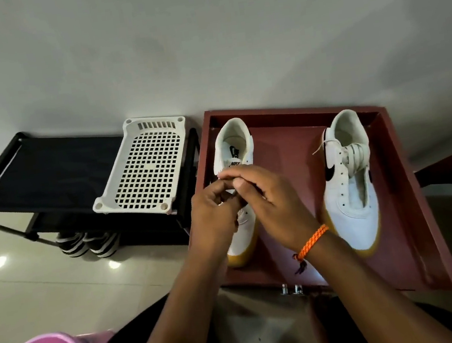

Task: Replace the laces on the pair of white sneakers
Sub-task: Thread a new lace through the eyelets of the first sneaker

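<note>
Both my hands over the left sneaker (232, 153) — left hand (213, 216) and right hand (270, 203) pinching its lace (232, 190); right sneaker (348, 183) half-unlaced.

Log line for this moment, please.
both hands working lace at left sneaker | right sneaker partly unlaced, untouched | both in red tray

Glossy floor tiles (32, 291), plastic basket (143, 168)

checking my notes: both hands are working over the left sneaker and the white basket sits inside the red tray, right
Not quite. The head view shows the white basket on the black rack, beside the red tray. Both hands, left and right, are over the left sneaker.
</note>
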